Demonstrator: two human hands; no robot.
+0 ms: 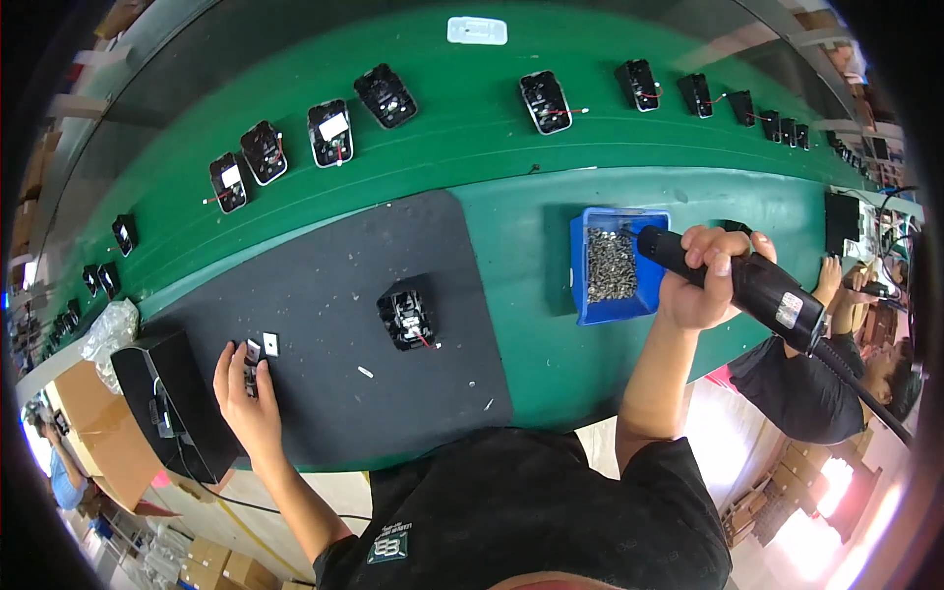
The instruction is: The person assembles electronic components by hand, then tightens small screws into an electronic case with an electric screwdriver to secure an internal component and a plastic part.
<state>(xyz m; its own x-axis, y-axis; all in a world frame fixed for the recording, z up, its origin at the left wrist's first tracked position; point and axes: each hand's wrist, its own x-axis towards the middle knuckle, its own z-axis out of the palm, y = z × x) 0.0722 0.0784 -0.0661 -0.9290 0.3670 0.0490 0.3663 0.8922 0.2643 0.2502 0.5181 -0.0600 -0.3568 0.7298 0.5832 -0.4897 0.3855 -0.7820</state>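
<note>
My right hand (pixel 710 280) is wrapped round a black electric screwdriver (pixel 777 300). Its tip points into a blue bin (pixel 580 313) that holds a heap of small metal screws (pixel 612 264). At the left of a dark grey mat, my left hand (pixel 248 398) has thumb and fingers closing round a small dark and silvery piece, partly hidden by the fingers. Beside those fingertips lie small white square pieces (pixel 271 344). Between my hands, a black device housing (pixel 406 317) with its inner parts and a short red wire exposed rests on the mat (pixel 334 265).
Similar black housings (pixel 331 133) stand along the green belt (pixel 452 128) beyond, with a white plastic piece (pixel 477 30) farther back. A black open box (pixel 157 393) and clear plastic bag (pixel 111 329) sit at far left. A co-worker (pixel 816 388) works at right.
</note>
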